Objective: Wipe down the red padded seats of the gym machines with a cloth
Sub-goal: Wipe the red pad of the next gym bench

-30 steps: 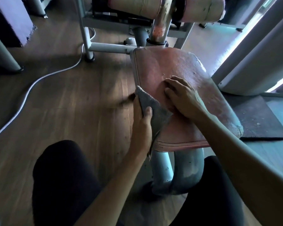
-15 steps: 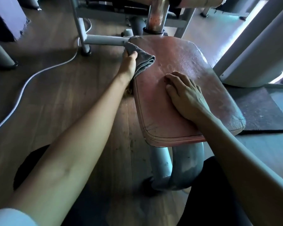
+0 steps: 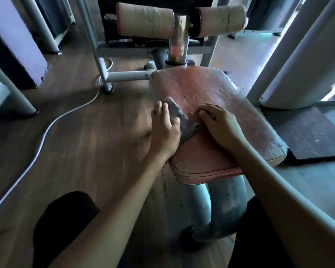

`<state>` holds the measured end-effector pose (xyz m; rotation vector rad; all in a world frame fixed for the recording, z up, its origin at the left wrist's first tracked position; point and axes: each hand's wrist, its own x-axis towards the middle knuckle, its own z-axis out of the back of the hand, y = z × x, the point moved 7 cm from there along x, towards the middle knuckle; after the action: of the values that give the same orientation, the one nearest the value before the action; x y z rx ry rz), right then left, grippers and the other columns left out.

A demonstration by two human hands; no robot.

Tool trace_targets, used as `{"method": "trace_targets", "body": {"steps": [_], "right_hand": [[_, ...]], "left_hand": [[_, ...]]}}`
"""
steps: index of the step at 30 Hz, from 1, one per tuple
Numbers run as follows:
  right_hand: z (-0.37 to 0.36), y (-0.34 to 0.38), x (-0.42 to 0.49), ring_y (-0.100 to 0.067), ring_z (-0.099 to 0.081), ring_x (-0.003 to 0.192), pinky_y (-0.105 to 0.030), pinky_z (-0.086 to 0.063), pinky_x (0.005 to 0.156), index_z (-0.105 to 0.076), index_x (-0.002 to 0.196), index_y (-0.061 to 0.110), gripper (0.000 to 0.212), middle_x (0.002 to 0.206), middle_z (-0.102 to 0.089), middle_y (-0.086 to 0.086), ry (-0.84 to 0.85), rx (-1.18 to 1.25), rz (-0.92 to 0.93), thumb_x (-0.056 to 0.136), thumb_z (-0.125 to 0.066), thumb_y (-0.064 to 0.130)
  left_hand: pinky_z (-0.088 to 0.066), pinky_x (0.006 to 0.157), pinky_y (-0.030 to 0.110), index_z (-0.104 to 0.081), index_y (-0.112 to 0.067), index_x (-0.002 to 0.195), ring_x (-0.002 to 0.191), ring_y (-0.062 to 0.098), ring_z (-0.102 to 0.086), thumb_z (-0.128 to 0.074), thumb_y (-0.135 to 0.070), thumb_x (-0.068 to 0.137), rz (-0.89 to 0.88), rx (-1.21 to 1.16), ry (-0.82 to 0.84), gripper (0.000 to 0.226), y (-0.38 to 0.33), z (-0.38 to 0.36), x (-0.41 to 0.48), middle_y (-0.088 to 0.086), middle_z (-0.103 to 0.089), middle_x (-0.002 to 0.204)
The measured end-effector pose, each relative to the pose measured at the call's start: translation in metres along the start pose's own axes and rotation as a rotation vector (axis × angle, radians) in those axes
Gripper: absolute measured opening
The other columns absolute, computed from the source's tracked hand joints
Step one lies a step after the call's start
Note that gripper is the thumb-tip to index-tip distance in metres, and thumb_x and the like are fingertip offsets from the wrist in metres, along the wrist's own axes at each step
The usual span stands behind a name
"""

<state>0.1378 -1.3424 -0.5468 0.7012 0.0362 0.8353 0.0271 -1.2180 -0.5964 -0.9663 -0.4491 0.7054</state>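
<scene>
L hand (image 3: 163,130) grip clenched on cloth (image 3: 179,118) at seat (image 3: 211,93) left edge; R hand (image 3: 219,126) flat, released, just beside.

We press a grey cloth (image 3: 179,120) with our left hand (image 3: 165,130) onto the red seat's (image 3: 211,97) left edge (right hand (image 3: 220,126) flat beside it).

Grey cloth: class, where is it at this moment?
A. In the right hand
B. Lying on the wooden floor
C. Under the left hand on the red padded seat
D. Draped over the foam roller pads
C: the left hand presses the grey cloth onto the red padded seat.
</scene>
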Motion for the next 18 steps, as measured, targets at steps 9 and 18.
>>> {"method": "trace_targets", "body": {"steps": [9, 18], "right_hand": [[0.049, -0.009, -0.043, -0.007, -0.063, 0.1, -0.026, -0.049, 0.088, -0.072, 0.114, 0.031, 0.023, 0.111, -0.07, 0.01, -0.229, 0.31, -0.219, 0.097, -0.057, 0.028], [0.015, 0.032, -0.047, -0.021, -0.052, 0.124, -0.037, -0.04, 0.106, -0.062, 0.129, 0.027, 0.035, 0.132, -0.06, -0.002, -0.035, 0.034, -0.195, 0.102, -0.044, 0.042]], "left_hand": [[0.007, 0.122, 0.051, -0.008, -0.014, 0.157, 0.153, 0.021, 0.004, -0.006, -0.044, 0.101, -0.389, 0.777, 0.37, 0.064, -0.073, -0.071, -0.062, 0.002, -0.002, 0.166], [-0.05, 0.093, 0.04, -0.068, -0.023, 0.096, 0.104, 0.033, -0.062, -0.045, -0.021, 0.078, -0.139, 0.078, 0.073, 0.028, -0.053, 0.012, 0.051, 0.012, -0.07, 0.108]]}}
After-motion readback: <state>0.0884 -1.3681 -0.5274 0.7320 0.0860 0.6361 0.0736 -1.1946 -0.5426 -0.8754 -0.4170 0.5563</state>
